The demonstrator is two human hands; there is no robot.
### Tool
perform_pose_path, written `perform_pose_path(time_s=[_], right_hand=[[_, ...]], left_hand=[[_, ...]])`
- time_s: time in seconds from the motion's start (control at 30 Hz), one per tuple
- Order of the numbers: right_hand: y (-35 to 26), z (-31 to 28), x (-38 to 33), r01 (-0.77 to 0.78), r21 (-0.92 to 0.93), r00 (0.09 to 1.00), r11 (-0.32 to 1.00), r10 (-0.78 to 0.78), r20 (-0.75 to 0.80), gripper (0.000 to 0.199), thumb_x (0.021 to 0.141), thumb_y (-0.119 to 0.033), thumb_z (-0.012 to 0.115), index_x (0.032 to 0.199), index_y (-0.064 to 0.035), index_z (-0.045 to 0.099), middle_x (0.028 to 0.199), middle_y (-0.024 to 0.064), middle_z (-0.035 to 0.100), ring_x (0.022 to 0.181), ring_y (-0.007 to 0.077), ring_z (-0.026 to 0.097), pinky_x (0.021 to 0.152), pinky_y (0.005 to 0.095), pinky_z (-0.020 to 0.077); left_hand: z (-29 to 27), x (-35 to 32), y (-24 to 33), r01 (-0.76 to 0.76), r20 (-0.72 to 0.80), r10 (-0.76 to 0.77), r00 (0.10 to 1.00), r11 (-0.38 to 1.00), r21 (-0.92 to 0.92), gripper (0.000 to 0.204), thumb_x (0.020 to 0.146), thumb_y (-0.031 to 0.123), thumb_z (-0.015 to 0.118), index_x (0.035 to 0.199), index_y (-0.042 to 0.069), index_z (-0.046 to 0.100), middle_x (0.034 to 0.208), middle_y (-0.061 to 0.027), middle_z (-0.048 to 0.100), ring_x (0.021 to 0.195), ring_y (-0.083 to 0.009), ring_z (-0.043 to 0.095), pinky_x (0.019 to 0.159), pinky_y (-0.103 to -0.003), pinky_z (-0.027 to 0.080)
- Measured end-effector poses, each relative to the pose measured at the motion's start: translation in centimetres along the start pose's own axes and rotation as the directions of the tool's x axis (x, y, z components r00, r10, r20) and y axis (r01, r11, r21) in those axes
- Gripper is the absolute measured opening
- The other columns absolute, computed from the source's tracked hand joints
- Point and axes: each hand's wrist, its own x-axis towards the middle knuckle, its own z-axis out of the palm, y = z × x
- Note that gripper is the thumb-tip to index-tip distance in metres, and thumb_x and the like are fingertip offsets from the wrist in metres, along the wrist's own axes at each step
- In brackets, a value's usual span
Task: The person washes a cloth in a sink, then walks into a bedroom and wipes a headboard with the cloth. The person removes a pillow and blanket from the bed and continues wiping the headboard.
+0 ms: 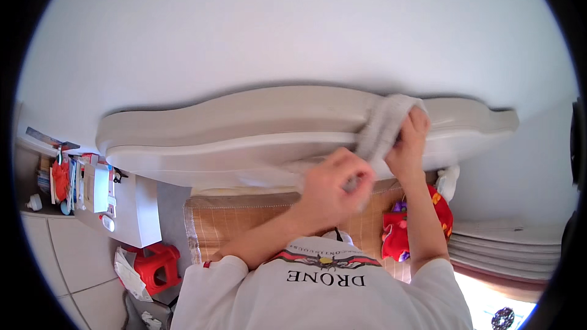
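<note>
My right hand (411, 140) is closed on a light grey cloth (386, 123), pressing it against the top edge of a pale beige, curved headboard (257, 113). The cloth hangs down from that hand toward my left. In front of the headboard's lower part is my left hand (337, 184), a little blurred, with its fingers curled closed near the cloth's lower end. A greyish bit shows inside the curl, but I cannot make out what it is.
A brown woven mat (244, 220) covers the bed below. Red patterned fabric (397, 232) lies at its right. On the left stand a white cabinet (137, 208), a shelf with books and small items, and a red plastic stool (158, 266). Folded grey layers (501, 250) are at the right.
</note>
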Motion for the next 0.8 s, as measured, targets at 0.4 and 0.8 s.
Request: perform_pose_path(time_s=[0.4, 0.8], right_hand=[[-0.8, -0.6, -1.1, -0.053, -0.078, 0.997, 0.996, 0.056, 0.047, 0.039, 0.068, -0.022, 0.067, 0.103, -0.0056, 0.057, 0.103, 0.0109, 0.055, 0.097, 0.0284, 0.048, 0.087, 0.0386, 0.0307], [7.4, 7.5, -6.2, -0.131, -0.144, 0.982, 0.981, 0.108, -0.156, 0.032, 0.072, -0.018, 0.056, 0.102, -0.0064, 0.056, 0.100, 0.0100, 0.054, 0.101, 0.0264, 0.048, 0.091, 0.0419, 0.0296]], left_hand=[[1.9, -0.3, -1.0, 0.091, 0.056, -0.092, 0.994, 0.996, 0.013, 0.018, 0.077, 0.009, 0.069, 0.086, 0.002, 0.057, 0.077, -0.0073, 0.058, 0.068, -0.0154, 0.058, 0.061, -0.027, 0.046], [2.8, -0.5, 0.9, 0.106, 0.079, -0.088, 0.993, 0.959, -0.265, 0.015, 0.079, 0.007, 0.066, 0.084, 0.000, 0.055, 0.072, -0.0054, 0.057, 0.066, -0.0100, 0.055, 0.059, -0.025, 0.045]])
